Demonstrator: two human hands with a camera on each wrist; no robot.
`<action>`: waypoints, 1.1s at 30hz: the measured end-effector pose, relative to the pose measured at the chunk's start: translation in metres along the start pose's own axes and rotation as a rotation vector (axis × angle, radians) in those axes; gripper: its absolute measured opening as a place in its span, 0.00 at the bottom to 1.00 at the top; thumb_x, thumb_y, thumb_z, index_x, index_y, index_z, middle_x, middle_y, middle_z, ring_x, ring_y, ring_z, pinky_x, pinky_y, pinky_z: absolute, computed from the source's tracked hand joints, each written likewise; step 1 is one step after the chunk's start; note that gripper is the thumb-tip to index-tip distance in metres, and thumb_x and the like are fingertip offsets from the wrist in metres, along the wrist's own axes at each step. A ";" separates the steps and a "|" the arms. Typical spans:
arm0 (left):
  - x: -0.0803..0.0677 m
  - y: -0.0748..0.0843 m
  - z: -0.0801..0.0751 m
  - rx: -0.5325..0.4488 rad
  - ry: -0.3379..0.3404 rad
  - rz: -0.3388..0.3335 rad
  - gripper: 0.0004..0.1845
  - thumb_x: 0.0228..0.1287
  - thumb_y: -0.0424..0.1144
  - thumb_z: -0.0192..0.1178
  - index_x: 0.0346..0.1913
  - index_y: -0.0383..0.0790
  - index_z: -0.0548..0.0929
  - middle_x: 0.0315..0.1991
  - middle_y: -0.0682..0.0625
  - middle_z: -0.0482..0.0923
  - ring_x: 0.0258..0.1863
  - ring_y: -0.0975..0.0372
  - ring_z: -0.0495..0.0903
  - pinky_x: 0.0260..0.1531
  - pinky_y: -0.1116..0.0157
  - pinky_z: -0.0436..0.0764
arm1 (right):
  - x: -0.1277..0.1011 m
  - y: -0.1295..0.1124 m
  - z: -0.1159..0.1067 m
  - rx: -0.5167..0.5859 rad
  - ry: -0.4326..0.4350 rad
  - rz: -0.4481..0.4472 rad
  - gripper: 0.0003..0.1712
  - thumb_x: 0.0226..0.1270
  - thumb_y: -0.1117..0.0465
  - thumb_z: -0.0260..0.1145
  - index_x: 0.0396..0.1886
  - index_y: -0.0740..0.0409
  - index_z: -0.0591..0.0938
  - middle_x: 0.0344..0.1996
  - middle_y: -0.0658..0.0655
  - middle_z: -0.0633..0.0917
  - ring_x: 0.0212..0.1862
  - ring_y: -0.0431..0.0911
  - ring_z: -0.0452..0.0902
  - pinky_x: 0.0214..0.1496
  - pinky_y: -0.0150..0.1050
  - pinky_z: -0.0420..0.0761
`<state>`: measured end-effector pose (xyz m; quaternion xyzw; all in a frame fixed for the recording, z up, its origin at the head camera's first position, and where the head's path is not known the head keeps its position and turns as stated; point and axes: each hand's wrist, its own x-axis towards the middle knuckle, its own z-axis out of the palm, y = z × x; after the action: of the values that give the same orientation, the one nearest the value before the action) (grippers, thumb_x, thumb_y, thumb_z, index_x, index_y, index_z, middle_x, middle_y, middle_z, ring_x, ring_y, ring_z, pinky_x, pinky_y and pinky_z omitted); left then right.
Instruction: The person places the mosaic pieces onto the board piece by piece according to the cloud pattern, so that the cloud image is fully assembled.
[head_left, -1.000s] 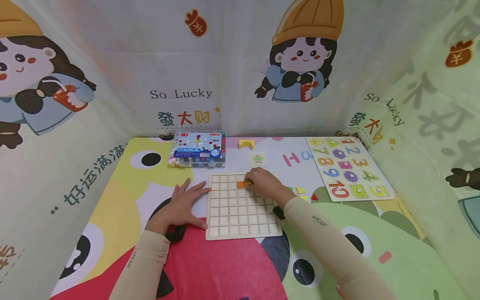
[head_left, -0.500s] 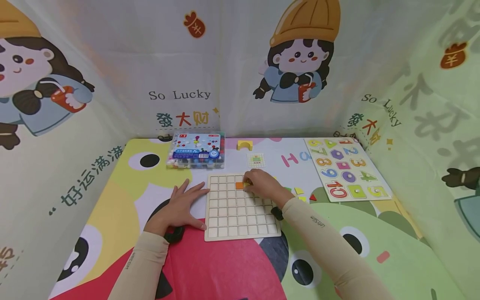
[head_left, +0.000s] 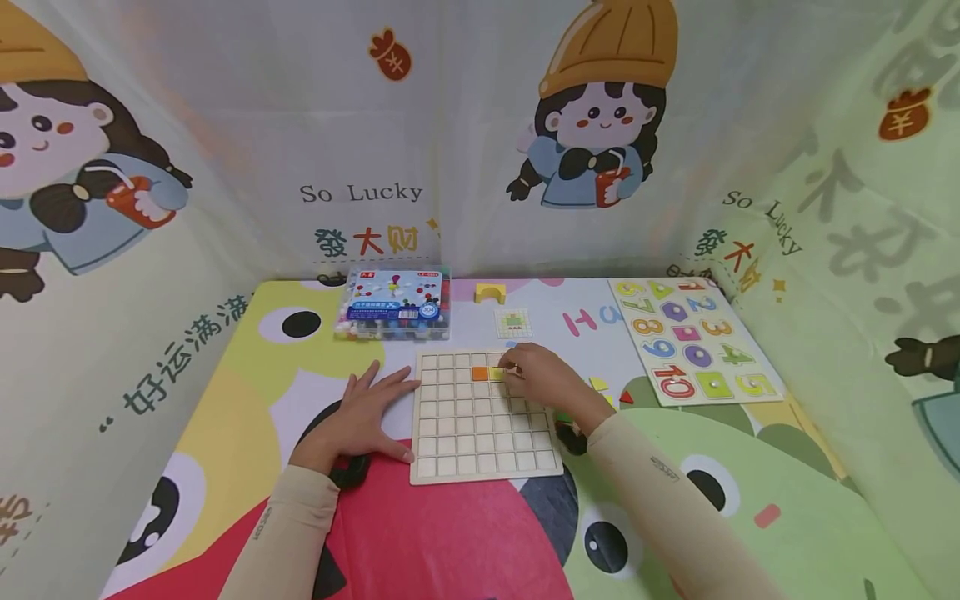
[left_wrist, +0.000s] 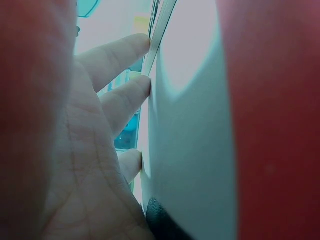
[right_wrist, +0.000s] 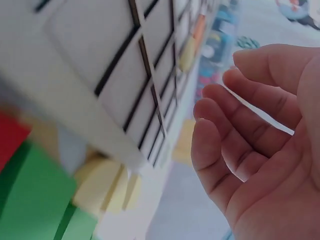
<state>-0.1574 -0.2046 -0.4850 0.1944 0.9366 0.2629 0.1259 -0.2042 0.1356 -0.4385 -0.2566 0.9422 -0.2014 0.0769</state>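
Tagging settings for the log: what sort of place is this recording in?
Probably a home or staged play corner: a table under a cartoon frog mat, cartoon-print cloth hung around it, and children's toys such as a wooden grid board and a number puzzle.

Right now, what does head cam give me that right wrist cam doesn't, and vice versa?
Head only: the left hand flat against the grid board's left edge, the number puzzle, the bead box.
Right wrist only: the right hand's palm side, fingers relaxed, holding nothing; loose green and yellow pieces beside the board, blurred.
Both: the board, its orange tile and yellow tile, the right hand.
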 end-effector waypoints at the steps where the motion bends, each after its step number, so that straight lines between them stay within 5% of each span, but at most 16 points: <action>1: 0.000 0.000 0.001 0.000 -0.002 -0.004 0.63 0.34 0.67 0.84 0.80 0.56 0.70 0.86 0.48 0.56 0.85 0.35 0.36 0.77 0.26 0.34 | -0.005 0.001 -0.002 0.023 0.015 0.006 0.13 0.78 0.59 0.66 0.56 0.58 0.88 0.50 0.55 0.89 0.51 0.48 0.83 0.58 0.47 0.86; 16: 0.001 0.000 0.002 -0.010 -0.010 -0.015 0.63 0.34 0.66 0.84 0.80 0.55 0.70 0.86 0.48 0.56 0.86 0.35 0.36 0.78 0.26 0.34 | -0.067 0.031 -0.011 0.155 0.223 0.067 0.12 0.76 0.66 0.66 0.54 0.61 0.88 0.46 0.55 0.90 0.41 0.45 0.80 0.42 0.41 0.83; 25: 0.001 0.000 0.003 -0.016 -0.014 -0.014 0.63 0.34 0.66 0.84 0.80 0.56 0.70 0.86 0.48 0.56 0.86 0.36 0.35 0.78 0.26 0.33 | -0.081 0.057 -0.013 0.145 0.364 0.074 0.12 0.73 0.68 0.67 0.53 0.63 0.88 0.43 0.57 0.90 0.39 0.46 0.81 0.39 0.38 0.81; 33: 0.001 0.002 -0.001 -0.021 -0.005 -0.004 0.63 0.35 0.65 0.84 0.80 0.54 0.70 0.86 0.47 0.56 0.85 0.35 0.35 0.78 0.26 0.33 | -0.085 0.089 -0.022 0.096 0.392 0.269 0.12 0.73 0.66 0.67 0.52 0.64 0.89 0.45 0.64 0.89 0.44 0.56 0.81 0.44 0.48 0.81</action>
<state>-0.1585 -0.2031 -0.4835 0.1918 0.9339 0.2718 0.1310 -0.1777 0.2568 -0.4520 -0.0809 0.9541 -0.2799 -0.0692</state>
